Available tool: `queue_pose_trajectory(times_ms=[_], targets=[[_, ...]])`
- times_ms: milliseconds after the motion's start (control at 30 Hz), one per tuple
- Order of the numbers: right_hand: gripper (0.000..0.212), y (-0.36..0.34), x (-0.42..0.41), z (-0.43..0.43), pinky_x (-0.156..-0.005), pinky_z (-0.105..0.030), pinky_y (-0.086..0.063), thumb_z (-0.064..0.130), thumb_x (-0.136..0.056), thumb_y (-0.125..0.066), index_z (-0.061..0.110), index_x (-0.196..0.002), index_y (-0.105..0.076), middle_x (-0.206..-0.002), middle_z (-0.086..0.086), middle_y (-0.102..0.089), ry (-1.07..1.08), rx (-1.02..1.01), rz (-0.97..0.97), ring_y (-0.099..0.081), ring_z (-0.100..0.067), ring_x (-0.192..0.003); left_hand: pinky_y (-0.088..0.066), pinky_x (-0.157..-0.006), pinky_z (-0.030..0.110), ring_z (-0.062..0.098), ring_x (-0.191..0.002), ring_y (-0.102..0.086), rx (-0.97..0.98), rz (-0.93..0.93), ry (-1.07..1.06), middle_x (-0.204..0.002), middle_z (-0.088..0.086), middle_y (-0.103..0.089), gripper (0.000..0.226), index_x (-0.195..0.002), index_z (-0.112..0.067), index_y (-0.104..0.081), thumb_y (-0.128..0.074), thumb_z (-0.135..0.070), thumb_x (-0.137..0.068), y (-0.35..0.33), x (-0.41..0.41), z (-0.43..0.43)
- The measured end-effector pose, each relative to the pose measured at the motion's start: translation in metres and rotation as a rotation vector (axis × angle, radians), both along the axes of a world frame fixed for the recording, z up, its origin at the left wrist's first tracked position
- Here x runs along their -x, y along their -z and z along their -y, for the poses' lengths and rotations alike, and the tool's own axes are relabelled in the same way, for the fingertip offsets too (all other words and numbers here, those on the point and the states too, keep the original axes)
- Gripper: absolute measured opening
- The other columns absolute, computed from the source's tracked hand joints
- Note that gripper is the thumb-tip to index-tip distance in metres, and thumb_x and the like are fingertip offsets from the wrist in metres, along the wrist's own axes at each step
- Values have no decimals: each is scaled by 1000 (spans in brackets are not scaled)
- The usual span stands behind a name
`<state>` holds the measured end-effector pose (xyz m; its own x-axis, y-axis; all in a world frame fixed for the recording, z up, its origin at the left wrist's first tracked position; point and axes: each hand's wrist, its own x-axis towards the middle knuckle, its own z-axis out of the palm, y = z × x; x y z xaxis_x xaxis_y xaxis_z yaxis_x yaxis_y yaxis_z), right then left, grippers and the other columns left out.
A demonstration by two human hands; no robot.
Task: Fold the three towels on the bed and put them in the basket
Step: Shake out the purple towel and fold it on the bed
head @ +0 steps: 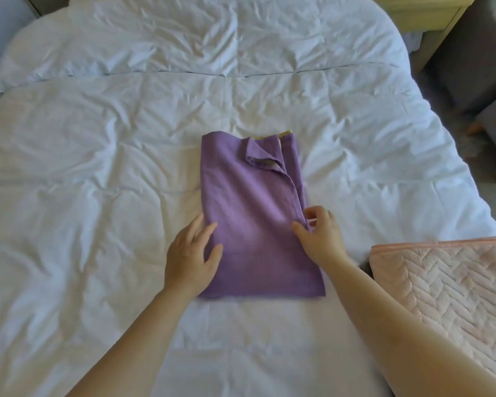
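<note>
A purple towel (252, 213) lies folded into a long narrow strip in the middle of the white bed (98, 167). Its top layer is turned back near the far end, where a yellowish edge shows. My left hand (191, 256) rests flat on the towel's near left edge with straight fingers. My right hand (320, 234) pinches the towel's right edge between thumb and fingers. A pink quilted towel (447, 285) lies folded at the bed's right side, beside my right forearm. No basket and no third towel are in view.
The white duvet is rumpled all over, with a folded-back section across the far half. A pale wooden nightstand (424, 15) stands at the far right. Grey furniture with wooden legs (487, 81) lines the right side on the floor.
</note>
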<state>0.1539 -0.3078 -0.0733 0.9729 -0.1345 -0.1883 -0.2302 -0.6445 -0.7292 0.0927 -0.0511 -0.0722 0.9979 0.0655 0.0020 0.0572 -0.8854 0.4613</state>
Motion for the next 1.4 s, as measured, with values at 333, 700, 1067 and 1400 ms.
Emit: queue_pose_trajectory(times_ms=[333, 700, 1067, 1400], targets=[[67, 17, -130, -40, -94, -35, -44, 26, -78, -73, 8, -132, -38, -123, -9, -52, -37, -52, -67, -53, -26, -111, 1, -119, 42, 19, -148, 7, -186, -184, 48, -161, -6, 7, 61, -151, -34, -5, -25, -51, -97, 43, -124, 2], [24, 10, -214, -55, -84, -44, -56, 40, -81, -68, 15, -82, -67, -93, -9, -72, 74, -566, -418, -68, -28, -91, 0, -118, 41, 20, -148, 2, -208, -98, 84, -161, -1, -4, 62, -151, -32, -11, -25, -53, -95, 51, -170, 0], [31, 11, -216, -29, -63, -8, -44, 25, -79, -72, 27, -102, -51, -93, 16, -62, 247, -353, 73, -59, 4, -77, 7, -118, 41, 16, -146, 17, -261, -111, 138, -157, -8, 21, 60, -144, -43, 15, -8, -60, -92, 45, -175, 3], [57, 28, -184, -12, -86, -35, -51, 40, -82, -69, 12, -125, -44, -113, -4, -60, 262, -344, -181, -61, -19, -98, -9, -119, 43, 26, -148, 3, -248, -180, 123, -161, -1, 11, 64, -149, -40, 1, -17, -62, -92, 42, -157, 3]])
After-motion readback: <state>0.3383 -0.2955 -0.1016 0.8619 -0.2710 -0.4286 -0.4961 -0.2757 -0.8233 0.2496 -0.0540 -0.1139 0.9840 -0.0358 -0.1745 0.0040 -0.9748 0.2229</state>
